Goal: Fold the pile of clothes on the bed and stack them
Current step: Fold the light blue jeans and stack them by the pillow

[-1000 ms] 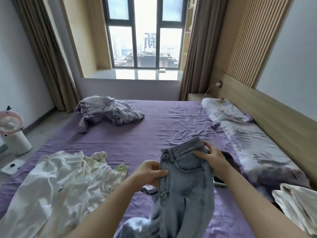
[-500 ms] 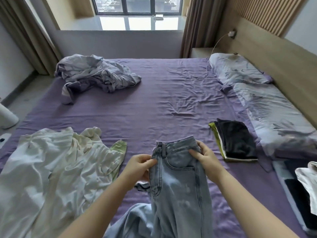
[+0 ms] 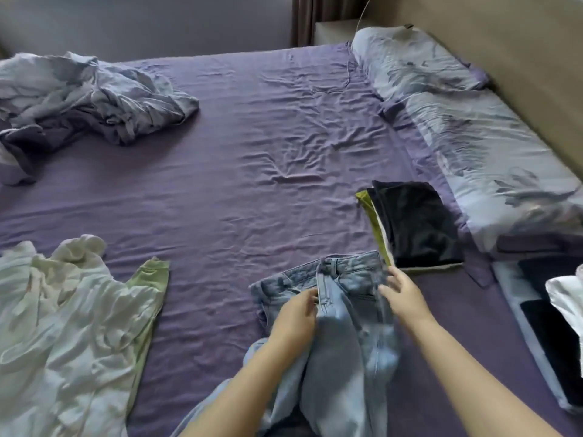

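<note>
Light blue jeans (image 3: 344, 339) lie on the purple bed sheet (image 3: 220, 190) in front of me, waistband pointing away. My left hand (image 3: 295, 316) grips the denim near the fly. At the right side of the waistband, my right hand (image 3: 402, 296) holds the fabric, blurred by motion. A folded stack, dark garment (image 3: 416, 225) on top with a yellow-green edge beneath, sits just beyond my right hand. A crumpled white and pale green garment (image 3: 69, 335) lies at the left.
A rumpled grey-lilac cover (image 3: 82, 99) lies at the far left. Patterned pillows (image 3: 473, 130) line the wooden headboard (image 3: 530, 64) on the right. More white and dark clothes (image 3: 561, 316) sit at the right edge. A thin cable (image 3: 347, 74) crosses the sheet near the pillow.
The view has tilted down, losing the window. The jeans have come down from being held up onto the sheet, and both hands have shifted along the waistband.
</note>
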`<state>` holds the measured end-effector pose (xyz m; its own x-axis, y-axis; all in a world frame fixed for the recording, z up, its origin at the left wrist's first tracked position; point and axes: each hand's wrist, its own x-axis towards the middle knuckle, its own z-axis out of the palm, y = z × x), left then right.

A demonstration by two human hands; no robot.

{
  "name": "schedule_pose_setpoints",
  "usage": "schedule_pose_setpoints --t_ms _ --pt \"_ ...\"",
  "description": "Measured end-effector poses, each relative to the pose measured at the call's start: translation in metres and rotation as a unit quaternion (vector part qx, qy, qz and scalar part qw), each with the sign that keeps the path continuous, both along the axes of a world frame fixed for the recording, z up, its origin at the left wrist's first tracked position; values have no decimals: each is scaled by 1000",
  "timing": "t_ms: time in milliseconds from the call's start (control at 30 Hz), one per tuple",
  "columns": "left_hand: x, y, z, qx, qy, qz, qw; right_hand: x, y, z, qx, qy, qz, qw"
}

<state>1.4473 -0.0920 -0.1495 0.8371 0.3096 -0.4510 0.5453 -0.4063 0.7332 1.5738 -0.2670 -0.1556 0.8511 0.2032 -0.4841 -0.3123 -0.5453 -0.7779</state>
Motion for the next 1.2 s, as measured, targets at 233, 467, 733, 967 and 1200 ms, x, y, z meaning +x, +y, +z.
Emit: schedule_pose_setpoints --t_ms 233,467,733,967,1200 --pt "-19 10 -73 59 75 54 994 -34 17 -69 -59 37 117 991" --pt "-5 47 -90 180 50 198 962 -48 56 -95 -141 -50 194 969" --pt "30 91 -108 293 92 0 952 -55 60 -107 -169 -97 160 968" --pt "74 103 -102 155 164 -110 968 -57 75 -108 -83 -124 115 982" --pt "110 118 -81 244 -34 13 969 -75 67 -122 -106 -62 126 984"
